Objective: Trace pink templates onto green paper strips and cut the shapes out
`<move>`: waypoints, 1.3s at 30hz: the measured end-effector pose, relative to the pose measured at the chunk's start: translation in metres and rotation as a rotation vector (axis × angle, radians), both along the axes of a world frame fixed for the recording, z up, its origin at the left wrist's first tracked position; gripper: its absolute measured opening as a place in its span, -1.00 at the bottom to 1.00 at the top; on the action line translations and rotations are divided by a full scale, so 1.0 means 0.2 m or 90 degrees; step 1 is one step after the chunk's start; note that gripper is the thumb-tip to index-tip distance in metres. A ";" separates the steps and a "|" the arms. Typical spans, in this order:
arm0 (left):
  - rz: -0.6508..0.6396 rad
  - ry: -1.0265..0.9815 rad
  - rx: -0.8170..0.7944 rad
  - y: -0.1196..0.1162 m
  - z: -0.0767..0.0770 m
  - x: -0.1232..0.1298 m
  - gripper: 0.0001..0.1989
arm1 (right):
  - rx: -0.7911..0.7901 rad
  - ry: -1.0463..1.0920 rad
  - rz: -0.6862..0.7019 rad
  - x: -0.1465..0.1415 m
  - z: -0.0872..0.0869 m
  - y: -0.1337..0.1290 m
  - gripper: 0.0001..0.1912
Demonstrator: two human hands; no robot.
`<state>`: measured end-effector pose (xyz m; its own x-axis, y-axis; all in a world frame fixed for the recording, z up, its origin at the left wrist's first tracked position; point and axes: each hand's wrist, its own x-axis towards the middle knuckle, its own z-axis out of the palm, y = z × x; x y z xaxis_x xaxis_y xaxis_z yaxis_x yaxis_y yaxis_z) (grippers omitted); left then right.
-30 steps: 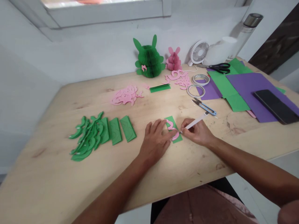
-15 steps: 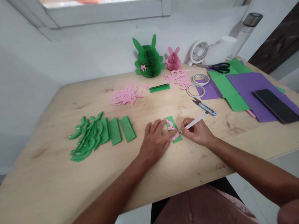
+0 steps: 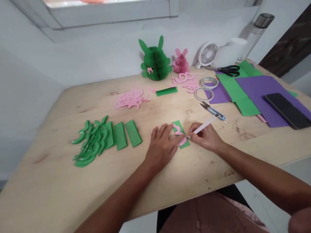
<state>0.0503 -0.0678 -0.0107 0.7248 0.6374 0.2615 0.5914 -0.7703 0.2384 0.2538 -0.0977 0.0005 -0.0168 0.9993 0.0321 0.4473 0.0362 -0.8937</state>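
Observation:
My left hand (image 3: 160, 147) lies with fingers spread, pressing a wavy pink paper cutout (image 3: 177, 128) onto a small green paper rectangle (image 3: 185, 145). Part of the cutout is under my fingers. In my right hand (image 3: 207, 138) is a slim white pen (image 3: 204, 125), gripped near its tip. The pen's tip touches or nearly touches the green paper at the cutout's lower right edge. To the left of my left hand lie green rectangles (image 3: 133, 133) with drawn outlines, beside a heap of curved green cutouts (image 3: 91, 145).
Pink scraps (image 3: 131, 98), a folded green strip (image 3: 167, 91), tape rolls (image 3: 204, 94) and blue thread snips (image 3: 213, 111) lie beyond my hands. Green (image 3: 155, 61) and pink (image 3: 181, 63) paper figures stand at the wall near a fan (image 3: 207, 54). A phone (image 3: 288, 110) rests on purple paper (image 3: 257, 85).
The pen's upper end has tipped slightly up and to the right, with its tip staying by the pink cutout's edge. My left hand holds its place.

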 end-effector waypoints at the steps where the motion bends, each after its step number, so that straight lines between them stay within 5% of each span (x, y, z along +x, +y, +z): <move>1: -0.001 0.000 -0.001 0.00 0.00 0.00 -0.64 | -0.001 0.006 0.008 0.00 0.00 0.00 -0.93; 10: 0.001 0.001 -0.009 0.00 -0.01 0.00 -0.68 | 0.004 0.034 0.095 -0.01 -0.03 -0.02 -0.93; 39: 0.000 -0.007 0.023 0.01 -0.03 -0.01 -0.71 | 0.101 -0.004 0.149 -0.07 0.01 -0.03 -0.93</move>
